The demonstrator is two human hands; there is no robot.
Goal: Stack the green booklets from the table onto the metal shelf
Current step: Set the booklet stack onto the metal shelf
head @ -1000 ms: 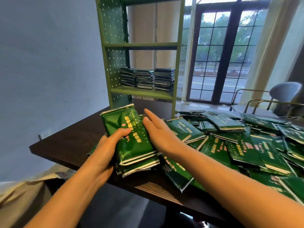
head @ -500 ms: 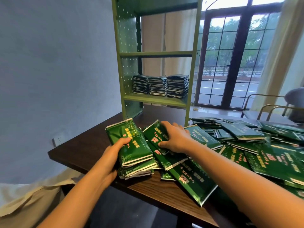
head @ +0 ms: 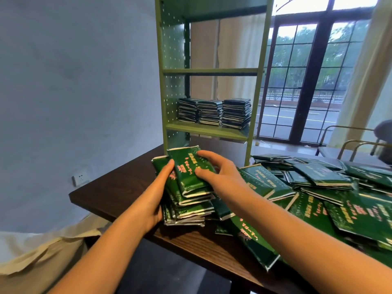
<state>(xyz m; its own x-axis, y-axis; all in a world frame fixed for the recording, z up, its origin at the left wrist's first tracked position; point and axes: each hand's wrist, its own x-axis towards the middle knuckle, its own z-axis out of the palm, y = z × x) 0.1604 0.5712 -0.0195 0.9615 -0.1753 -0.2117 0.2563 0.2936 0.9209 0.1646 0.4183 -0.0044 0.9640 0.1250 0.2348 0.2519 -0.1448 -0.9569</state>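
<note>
A small pile of green booklets [head: 186,205] sits near the left corner of the dark wooden table [head: 118,187]. My left hand [head: 156,200] grips the pile's left side, thumb on top. My right hand [head: 214,171] holds one more green booklet [head: 187,174] on top of the pile, fingers curled round its far edge. Many loose green booklets [head: 318,187] cover the table to the right. The green metal shelf [head: 209,130] stands at the table's back, with three stacks of booklets [head: 214,112] on its lower board.
The shelf's upper board [head: 210,71] carries nothing. A window [head: 301,81] and curtain are behind the shelf, chairs [head: 350,143] at the far right. A wall socket [head: 79,178] sits on the left wall, pale cloth [head: 42,251] below the table edge.
My right hand picked a booklet from the loose heap and brought it left onto the pile that my left hand holds. The camera view shifted toward the shelf.
</note>
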